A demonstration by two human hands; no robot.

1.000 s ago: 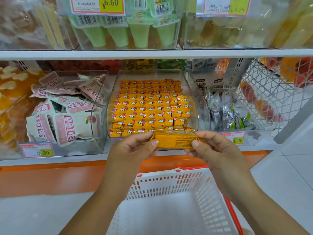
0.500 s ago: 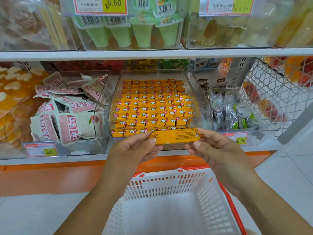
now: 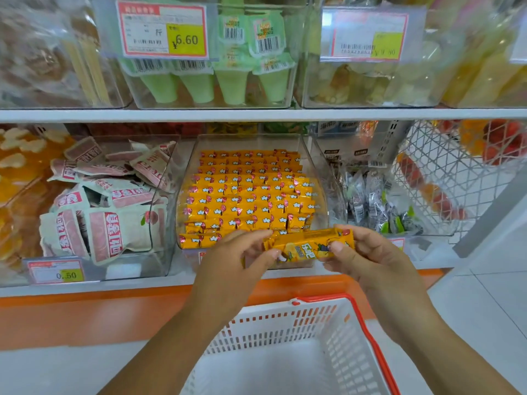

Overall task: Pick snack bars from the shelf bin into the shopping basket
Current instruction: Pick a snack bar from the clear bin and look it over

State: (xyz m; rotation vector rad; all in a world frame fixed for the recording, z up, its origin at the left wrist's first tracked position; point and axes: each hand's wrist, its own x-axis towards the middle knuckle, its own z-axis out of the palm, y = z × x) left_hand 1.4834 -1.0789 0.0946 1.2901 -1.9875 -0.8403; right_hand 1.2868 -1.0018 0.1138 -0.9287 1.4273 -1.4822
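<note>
One snack bar (image 3: 309, 246) is pinched at both ends by fingers (image 3: 336, 247) of left hand (image 3: 236, 260) and right hand (image 3: 373, 255), above the basket (image 3: 285, 323), clear of the bin (image 3: 325, 195). No bars seen in basket; drop pending.

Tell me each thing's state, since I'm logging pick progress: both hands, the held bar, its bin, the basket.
Snack bar: lifted, held level by both ends.
Left hand: pinches its left end.
Right hand: grips its right end.
Shelf bin: open-topped, nearly full.
Shopping basket: no bars visible inside.
</note>
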